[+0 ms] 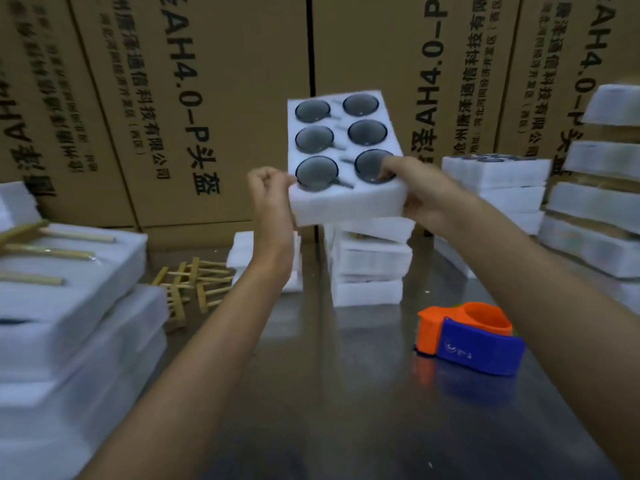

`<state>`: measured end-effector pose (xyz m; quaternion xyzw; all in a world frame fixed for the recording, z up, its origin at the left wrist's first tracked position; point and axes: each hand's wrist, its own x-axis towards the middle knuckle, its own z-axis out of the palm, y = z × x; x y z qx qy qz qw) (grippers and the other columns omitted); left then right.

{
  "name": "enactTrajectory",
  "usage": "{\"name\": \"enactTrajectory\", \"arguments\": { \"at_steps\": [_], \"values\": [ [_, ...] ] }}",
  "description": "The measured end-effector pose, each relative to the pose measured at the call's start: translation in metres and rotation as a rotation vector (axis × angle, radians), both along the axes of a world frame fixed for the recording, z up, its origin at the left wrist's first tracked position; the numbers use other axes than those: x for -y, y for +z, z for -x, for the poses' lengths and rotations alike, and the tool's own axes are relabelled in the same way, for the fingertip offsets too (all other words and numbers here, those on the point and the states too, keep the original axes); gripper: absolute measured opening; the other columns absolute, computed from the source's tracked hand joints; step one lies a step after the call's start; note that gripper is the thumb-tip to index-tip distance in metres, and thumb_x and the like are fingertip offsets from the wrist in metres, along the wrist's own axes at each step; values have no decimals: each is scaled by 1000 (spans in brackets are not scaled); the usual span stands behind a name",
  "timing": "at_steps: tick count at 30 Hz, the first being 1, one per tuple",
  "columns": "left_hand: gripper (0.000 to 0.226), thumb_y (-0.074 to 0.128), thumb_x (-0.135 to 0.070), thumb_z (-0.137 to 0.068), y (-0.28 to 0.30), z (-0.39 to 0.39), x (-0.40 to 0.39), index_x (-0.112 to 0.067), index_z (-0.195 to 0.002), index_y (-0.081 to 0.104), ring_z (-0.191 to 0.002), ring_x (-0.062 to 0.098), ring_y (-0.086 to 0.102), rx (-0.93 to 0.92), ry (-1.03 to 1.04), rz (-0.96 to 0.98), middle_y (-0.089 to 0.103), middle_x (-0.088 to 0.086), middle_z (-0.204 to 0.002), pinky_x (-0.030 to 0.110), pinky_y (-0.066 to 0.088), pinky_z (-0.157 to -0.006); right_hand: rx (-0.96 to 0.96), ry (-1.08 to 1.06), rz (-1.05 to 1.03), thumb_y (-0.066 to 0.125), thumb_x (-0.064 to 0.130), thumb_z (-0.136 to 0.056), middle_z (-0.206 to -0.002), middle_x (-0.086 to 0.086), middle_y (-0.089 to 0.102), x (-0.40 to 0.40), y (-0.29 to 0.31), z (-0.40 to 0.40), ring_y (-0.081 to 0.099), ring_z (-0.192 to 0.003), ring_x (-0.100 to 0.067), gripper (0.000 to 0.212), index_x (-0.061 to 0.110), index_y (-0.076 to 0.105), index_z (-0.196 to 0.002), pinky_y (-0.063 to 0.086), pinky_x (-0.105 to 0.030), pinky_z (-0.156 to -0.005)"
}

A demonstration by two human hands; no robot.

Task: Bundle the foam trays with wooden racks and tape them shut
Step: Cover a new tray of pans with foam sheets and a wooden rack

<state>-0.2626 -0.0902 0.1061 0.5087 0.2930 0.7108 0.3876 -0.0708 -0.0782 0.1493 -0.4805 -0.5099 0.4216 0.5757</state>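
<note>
Foam stacks at both sides are cropped and blurred.

Dim, soft motion blur, wide-angle edge bending, dull table sheen.

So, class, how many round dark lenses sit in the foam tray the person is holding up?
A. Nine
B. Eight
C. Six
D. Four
C: the foam tray, held by the left hand and the right hand, shows six round dark lenses in two columns of three.
</note>
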Motion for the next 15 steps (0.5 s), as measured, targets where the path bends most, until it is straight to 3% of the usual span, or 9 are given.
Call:
{"name": "enactTrajectory", "arguments": {
  "at_steps": [2,4,6,9,12,15],
  "values": [
    [53,54,-44,-80,-11,26,5,-14,-123,54,-101,26,64,101,-130,208,64,7,-122,40,48,-75,-5,33,65,60,16,-76,-98,-9,60,7,-30,25,60,-89,-25,26,12,62,-102,54,-39,-78],
    [67,62,-42,-77,-28,48,8,-14,-137,49,-112,35,64,19,-166,344,62,16,-129,47,52,-84,0,95,147,62,17,-79,-101,-7,69,15,-64,47,67,-93,-24,29,14,65,-107,57,-39,-80],
    [68,67,-34,-81,-54,65,10,-15,-141,43,-111,36,64,-120,-80,455,61,18,-129,47,53,-87,-2,147,234,65,20,-79,-97,-6,73,23,-101,63,70,-90,-22,21,18,68,-100,60,-38,-76],
    [45,64,-24,-87,-101,80,15,-15,-130,56,-100,33,69,-260,-93,558,68,16,-117,39,57,-75,92,186,384,67,25,-76,-74,-4,69,33,-150,69,67,-65,-20,18,16,67,-92,56,-31,-54],
    [40,67,-23,-84,-143,83,23,-13,-122,58,-87,26,70,-362,-65,676,70,13,-109,27,51,-59,414,177,511,65,39,-78,-67,-7,65,36,-182,63,62,-51,-22,32,11,65,-94,50,-27,-46],
    [41,70,-30,-79,-167,82,26,-26,-116,52,-85,17,67,-411,-18,730,65,2,-103,25,49,-57,830,260,544,53,60,-79,-74,-10,68,38,-198,54,59,-45,-19,49,14,64,-93,50,-25,-44]
  ]
}}
